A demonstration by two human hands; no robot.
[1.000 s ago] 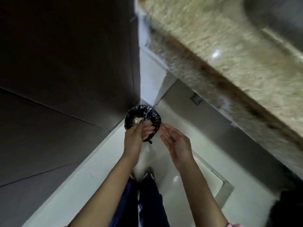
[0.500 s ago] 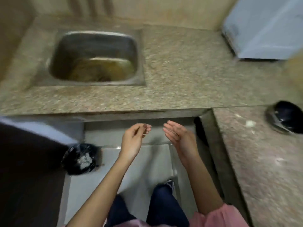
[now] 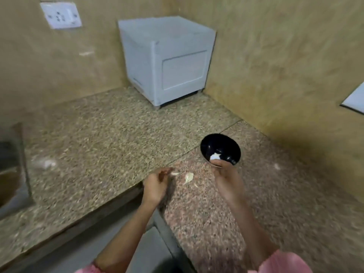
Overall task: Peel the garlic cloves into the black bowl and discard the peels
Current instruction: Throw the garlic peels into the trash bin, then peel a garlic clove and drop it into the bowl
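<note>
The black bowl (image 3: 226, 143) stands on the reddish granite counter (image 3: 246, 203) with a white garlic piece (image 3: 215, 156) inside, near its front rim. My right hand (image 3: 227, 180) is just in front of the bowl, fingers apart and empty, with the thumb tip at the rim. My left hand (image 3: 156, 184) hovers over the counter's corner with its fingers curled. A small pale peel sliver (image 3: 175, 173) lies right at its fingertips, and I cannot tell whether it is pinched. A garlic clove or peel (image 3: 189, 177) lies on the counter between my hands.
A grey box-shaped cabinet (image 3: 167, 60) stands in the back corner. The steel sink (image 3: 11, 174) is at the far left, with a blurred whitish scrap (image 3: 46, 164) beside it. A wall socket (image 3: 61, 15) is top left. Floor shows below the counter edge (image 3: 118, 205).
My view swung up from the black-lined bin on the floor, past the sink, to the counter corner. Both hands moved from over the bin to the counter beside the bowl.
</note>
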